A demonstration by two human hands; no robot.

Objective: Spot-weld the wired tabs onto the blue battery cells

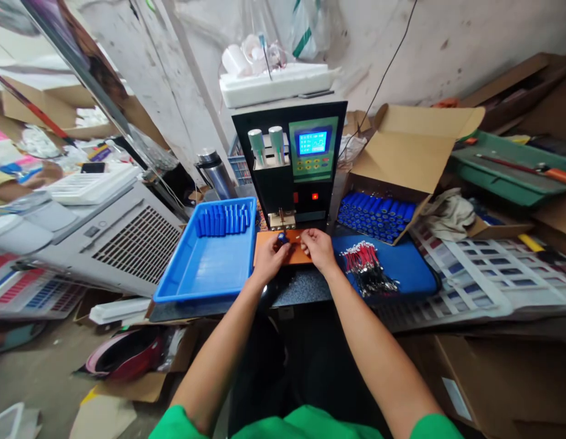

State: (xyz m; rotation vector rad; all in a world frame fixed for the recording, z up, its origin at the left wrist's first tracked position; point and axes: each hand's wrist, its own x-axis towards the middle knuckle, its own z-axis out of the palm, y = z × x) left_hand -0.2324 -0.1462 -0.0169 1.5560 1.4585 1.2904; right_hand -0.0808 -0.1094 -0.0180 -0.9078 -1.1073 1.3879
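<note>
My left hand (pixel 269 260) is closed around a blue cylindrical battery cell (pixel 282 237), one end of it showing between thumb and fingers. It is just below the electrode tips (pixel 282 218) of a black spot-welding machine (pixel 271 192) with a lit blue screen. To its right, my right hand (pixel 318 249) pinches a thin lead with a small pale end (pixel 297 237); the fingers hide most of it. Both hands are over an orange plate (pixel 290 258) at the machine's foot. A small gap separates them.
On the left, a blue tray (pixel 203 296) holds a row of blue cells. A cardboard box (pixel 402 143) of upright blue cells stands right of the machine. Red and black leads (pixel 369 268) with white connectors lie on a blue pad (pixel 413 268). A steel flask (pixel 215 174) stands behind the tray.
</note>
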